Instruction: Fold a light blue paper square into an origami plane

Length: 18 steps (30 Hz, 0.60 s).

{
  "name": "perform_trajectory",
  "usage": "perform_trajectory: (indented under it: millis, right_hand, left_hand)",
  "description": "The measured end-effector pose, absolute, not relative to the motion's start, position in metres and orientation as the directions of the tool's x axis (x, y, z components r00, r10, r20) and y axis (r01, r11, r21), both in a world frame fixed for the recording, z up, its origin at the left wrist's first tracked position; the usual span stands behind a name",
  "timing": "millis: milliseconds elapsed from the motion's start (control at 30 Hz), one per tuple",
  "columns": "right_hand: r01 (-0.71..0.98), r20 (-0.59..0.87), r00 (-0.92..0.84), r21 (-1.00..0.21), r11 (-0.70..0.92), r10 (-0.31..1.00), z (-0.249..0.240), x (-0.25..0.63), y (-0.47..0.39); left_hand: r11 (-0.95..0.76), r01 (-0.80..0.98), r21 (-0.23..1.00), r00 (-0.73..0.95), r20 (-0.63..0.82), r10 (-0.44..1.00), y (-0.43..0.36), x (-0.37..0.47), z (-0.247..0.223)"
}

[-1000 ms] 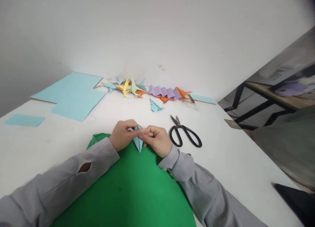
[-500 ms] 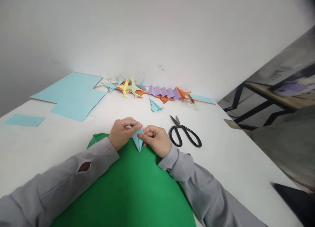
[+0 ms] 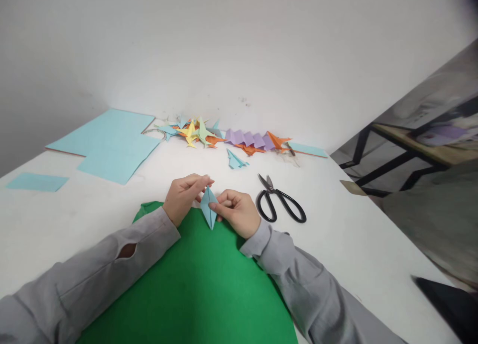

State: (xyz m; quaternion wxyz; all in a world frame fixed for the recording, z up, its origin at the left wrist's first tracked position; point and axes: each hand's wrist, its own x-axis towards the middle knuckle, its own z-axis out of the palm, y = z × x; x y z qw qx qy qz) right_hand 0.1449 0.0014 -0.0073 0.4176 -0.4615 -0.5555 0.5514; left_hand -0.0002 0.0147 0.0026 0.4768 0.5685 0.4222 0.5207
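A small light blue folded paper (image 3: 208, 199), diamond-shaped with a dark slit down its middle, is held upright over the far edge of a green sheet (image 3: 186, 284). My right hand (image 3: 237, 210) pinches its right side between thumb and fingers. At its top tip, my left hand (image 3: 186, 194) has thumb and fingertips closed together; the fingers behind are partly hidden. Black-handled scissors (image 3: 271, 190) lie with blades slightly apart, right of my right hand. Beyond the hands rests a blue folded piece (image 3: 236, 160).
Blue paper sheets (image 3: 112, 140) and a small blue rectangle (image 3: 37, 182) lie at the left. Along the wall are colourful folded papers (image 3: 201, 134) and a purple pleated strip (image 3: 248, 139). A black object (image 3: 444, 304) sits at the right front.
My left hand's thumb and fingertips have moved up to the paper's top tip, uncovering its upper part. My right hand has stayed in place.
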Motion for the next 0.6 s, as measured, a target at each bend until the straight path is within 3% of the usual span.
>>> perform_trajectory:
  millis: [167, 433, 600]
  right_hand:
    - [0.045, -0.051, -0.216, -0.998, -0.043, 0.975, -0.0066, 0.1438, 0.0011]
    - [-0.024, -0.018, -0.147, -0.999, -0.021, 0.989, -0.0120, 0.1466, 0.0040]
    - [-0.011, -0.033, -0.216, -0.999, -0.036, 0.976, -0.0100, 0.1468, 0.0049]
  left_hand:
    - [-0.244, 0.095, 0.965, 0.116, 0.233, 0.966, 0.0149, 0.0009, 0.0005]
    - [-0.131, 0.012, 0.991, 0.158, 0.128, 0.979, 0.0152, 0.0024, -0.0016]
    - [-0.223, 0.009, 0.975, 0.103, 0.221, 0.970, 0.0150, 0.0029, -0.0012]
